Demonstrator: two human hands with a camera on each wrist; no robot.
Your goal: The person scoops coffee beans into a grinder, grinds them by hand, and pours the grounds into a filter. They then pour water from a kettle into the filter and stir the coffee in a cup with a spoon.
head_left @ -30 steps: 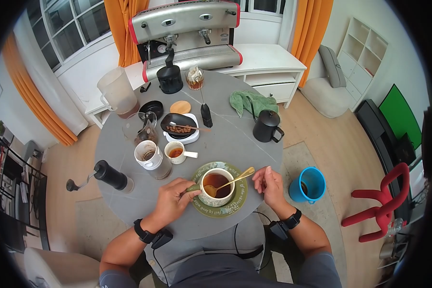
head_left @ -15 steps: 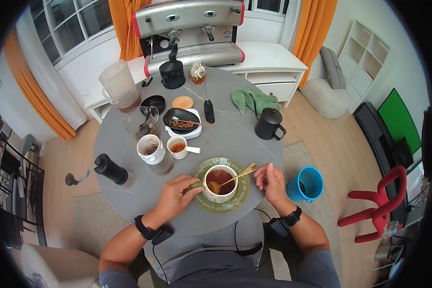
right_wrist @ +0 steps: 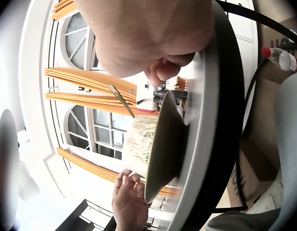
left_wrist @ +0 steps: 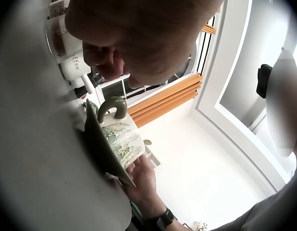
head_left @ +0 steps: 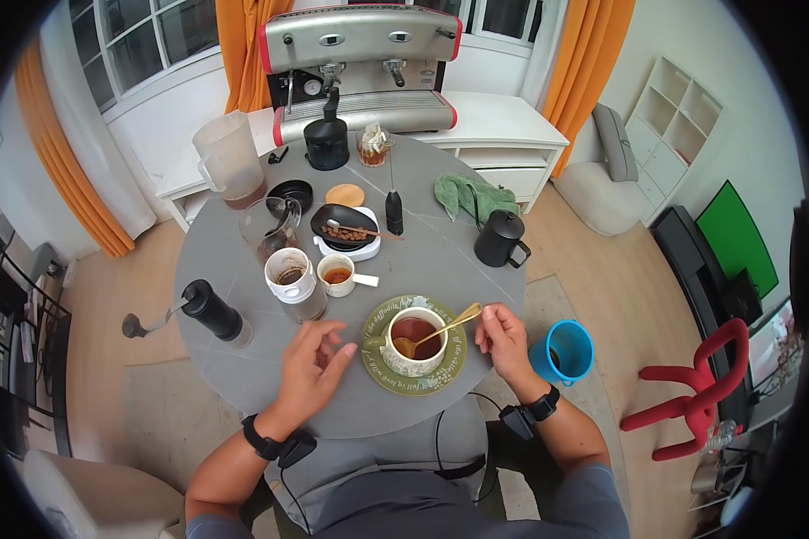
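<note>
A floral cup (head_left: 417,342) of brown liquid stands on a green saucer (head_left: 379,365), its green handle (left_wrist: 115,107) towards the left hand. Resting in the cup is a gold spoon (head_left: 458,319), whose free end leans to the right. The left hand (head_left: 313,370) hovers left of the saucer with loosely bent fingers, touching nothing. Beyond the saucer's right side, the right hand (head_left: 507,345) lies loosely curled at the table edge and holds nothing. In the right wrist view the spoon handle (right_wrist: 120,100) stands apart from its fingers.
Left of the saucer are a small white cup (head_left: 336,276), a white dripper (head_left: 289,275) and a hand grinder (head_left: 210,310). Farther back stand a scale (head_left: 349,248) with a bean tray, a pitcher (head_left: 229,162) and a black kettle (head_left: 500,239). A blue bucket (head_left: 562,352) is at right.
The left hand has let go of the cup handle and drawn back to the left, its fingers opening. The right hand has barely moved. The cup, saucer and spoon stay together.
</note>
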